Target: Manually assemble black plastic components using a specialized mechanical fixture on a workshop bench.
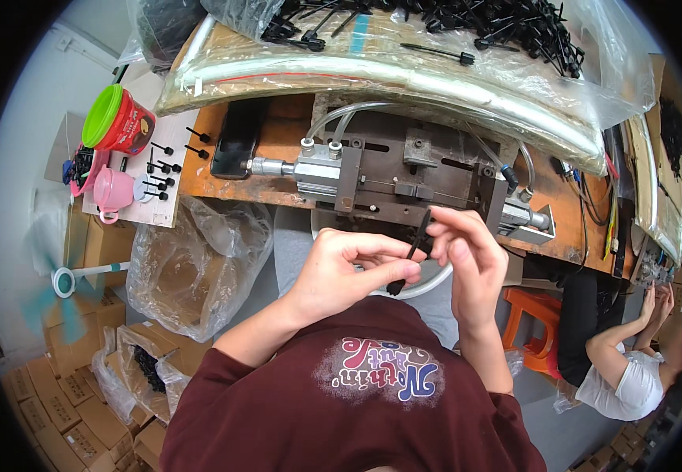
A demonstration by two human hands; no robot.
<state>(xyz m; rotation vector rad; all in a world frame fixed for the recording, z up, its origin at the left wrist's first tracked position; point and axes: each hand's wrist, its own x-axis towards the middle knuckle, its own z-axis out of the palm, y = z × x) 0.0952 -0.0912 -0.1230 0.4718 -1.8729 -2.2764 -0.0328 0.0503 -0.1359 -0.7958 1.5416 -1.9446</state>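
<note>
Head view shows your left hand (341,271) and right hand (466,263) raised together near your chest, both pinched on one thin black plastic pin (413,250) that stands tilted between them. Your left thumb and forefinger grip its lower end; your right fingertips close on its upper part. Just beyond lies the grey metal press fixture (404,177) on the worn orange bench (278,145), with a clear bag of black pins (466,23) at the far edge.

A thin black plastic pin (413,252), long and narrow with a thicker lower end, stands nearly upright, slightly tilted, pinched between both hands above the lap, near the metal press.
</note>
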